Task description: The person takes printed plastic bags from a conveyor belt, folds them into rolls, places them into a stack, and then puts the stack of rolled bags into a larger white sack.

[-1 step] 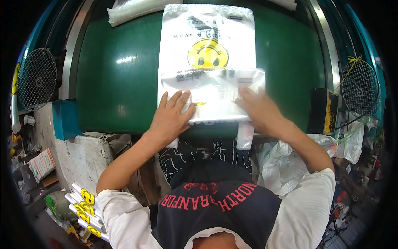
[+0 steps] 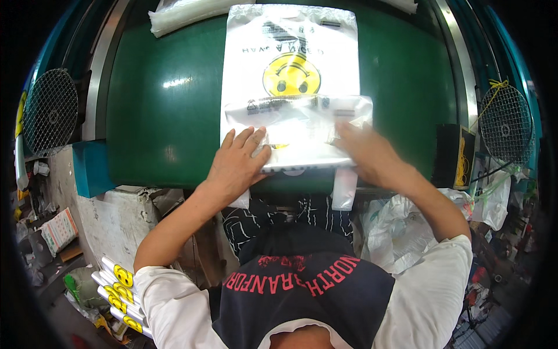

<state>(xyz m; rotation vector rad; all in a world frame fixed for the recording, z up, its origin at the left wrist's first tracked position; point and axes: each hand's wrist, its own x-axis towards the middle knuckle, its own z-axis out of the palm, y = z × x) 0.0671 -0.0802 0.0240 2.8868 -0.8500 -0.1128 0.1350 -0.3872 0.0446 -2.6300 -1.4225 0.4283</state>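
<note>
A stack of white plastic carrier bags [image 2: 244, 72] lies flat in front of me, with a yellow smiley print that appears upside down. Its near part is doubled over into a shiny, see-through flap [image 2: 308, 119]. My left hand [image 2: 237, 160] rests on the left side of this fold, open, fingers spread and pointing away from me. On the fold's right side is my right hand [image 2: 375, 154]; motion smears its fingers, so their grip is unclear. A bag handle strip [image 2: 344, 189] hangs over the table's near edge beneath it.
The bags lie on a green tabletop [image 2: 163, 110] with metal side rails. More clear plastic packs [image 2: 192, 14] sit at the far edge. Round wire guards [image 2: 52, 110] stand at both sides. Rolled smiley bags [image 2: 122, 294] are stacked lower left; crumpled plastic [image 2: 395, 230] lies lower right.
Very little differs. The near edge of the fold has lifted or shifted slightly, showing a pale round spot below it. My right hand has moved slightly right; the left stays almost still.
</note>
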